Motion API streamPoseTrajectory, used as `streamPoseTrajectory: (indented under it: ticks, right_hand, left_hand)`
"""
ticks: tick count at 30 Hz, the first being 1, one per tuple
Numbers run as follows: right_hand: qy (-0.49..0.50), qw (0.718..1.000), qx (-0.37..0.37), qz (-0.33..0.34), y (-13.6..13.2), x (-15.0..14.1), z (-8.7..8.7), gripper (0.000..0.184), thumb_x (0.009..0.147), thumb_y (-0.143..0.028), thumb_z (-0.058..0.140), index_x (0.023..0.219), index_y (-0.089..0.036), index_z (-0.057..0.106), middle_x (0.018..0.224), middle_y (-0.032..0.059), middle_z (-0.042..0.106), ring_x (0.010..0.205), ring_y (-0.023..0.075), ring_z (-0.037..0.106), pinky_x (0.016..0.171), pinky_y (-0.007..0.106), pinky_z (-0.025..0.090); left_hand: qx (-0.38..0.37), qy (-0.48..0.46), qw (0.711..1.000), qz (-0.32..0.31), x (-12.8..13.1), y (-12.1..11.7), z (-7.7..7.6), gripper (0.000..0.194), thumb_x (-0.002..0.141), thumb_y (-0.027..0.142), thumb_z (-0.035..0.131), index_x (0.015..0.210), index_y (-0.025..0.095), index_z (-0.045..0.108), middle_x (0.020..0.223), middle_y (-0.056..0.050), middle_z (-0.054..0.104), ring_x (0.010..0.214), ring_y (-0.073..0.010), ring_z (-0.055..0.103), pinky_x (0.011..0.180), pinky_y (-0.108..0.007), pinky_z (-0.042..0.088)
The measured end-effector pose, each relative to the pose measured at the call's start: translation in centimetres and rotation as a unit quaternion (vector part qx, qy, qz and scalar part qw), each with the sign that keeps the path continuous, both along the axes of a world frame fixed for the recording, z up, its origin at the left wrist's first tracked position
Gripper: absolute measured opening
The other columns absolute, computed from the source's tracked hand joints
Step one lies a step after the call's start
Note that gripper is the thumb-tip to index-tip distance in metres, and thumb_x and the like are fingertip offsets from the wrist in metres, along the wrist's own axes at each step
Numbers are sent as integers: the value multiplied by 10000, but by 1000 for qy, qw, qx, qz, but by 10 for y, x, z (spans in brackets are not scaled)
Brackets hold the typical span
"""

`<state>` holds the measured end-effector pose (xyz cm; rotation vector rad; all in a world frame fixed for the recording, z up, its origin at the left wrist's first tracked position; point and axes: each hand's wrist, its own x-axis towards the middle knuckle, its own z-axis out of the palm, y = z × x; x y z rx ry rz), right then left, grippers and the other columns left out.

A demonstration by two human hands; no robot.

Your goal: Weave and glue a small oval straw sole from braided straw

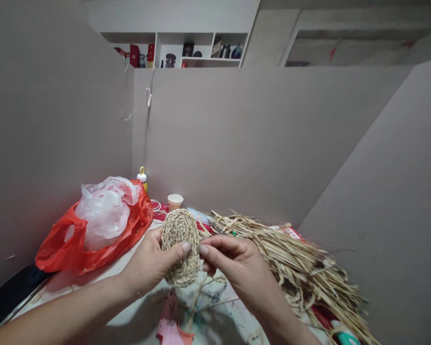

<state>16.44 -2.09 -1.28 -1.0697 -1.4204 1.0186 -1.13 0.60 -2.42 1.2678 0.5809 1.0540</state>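
Observation:
My left hand [149,263] is closed around a small oval mat of woven straw [179,237], held upright over the table with the thumb pressed on its lower right face. Beside it, my right hand [237,261] pinches the mat's right edge with curled fingers, where loose straw strands [201,290] hang down. A large heap of dry straw [294,261] lies on the table just behind and right of my right hand.
A red plastic bag [75,249] with clear plastic inside sits at the left. A paper cup [175,201] and a small bottle [142,178] stand by the partition wall. Grey partitions enclose the table [136,321]. Shelves [187,50] show high behind.

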Motion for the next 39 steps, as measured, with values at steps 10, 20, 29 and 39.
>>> streamPoseTrajectory:
  ticks: [10,20,29,39]
  right_hand:
    - [-56,997,-23,47,-8,5,9,194,750,-363,736,684,-182,723,521,-15,624,506,110,542,524,228,447]
    - [-188,978,80,-32,-18,-4,3,262,836,-327,593,628,-190,675,530,5,594,498,146,543,482,261,422]
    - [-158,984,73,-44,-13,-12,-1,231,824,-305,605,645,-195,701,538,5,609,506,149,560,498,265,445]
    - [-40,999,18,-5,-4,23,16,335,770,-477,716,657,-163,737,561,35,684,504,124,593,519,234,471]
  left_hand:
    - [27,9,999,-31,2,-8,4,227,770,340,718,820,124,670,700,-39,671,628,-142,600,577,-240,473]
    - [54,42,998,-5,3,-8,-1,213,790,332,679,793,123,640,679,-16,612,590,-114,520,554,-221,426]
    - [36,42,998,20,4,-4,-4,262,740,372,719,704,135,613,607,17,566,539,-102,476,523,-220,398]
    - [13,-20,1000,-4,-10,0,8,276,743,350,748,846,112,657,756,-60,676,683,-152,604,665,-269,469]
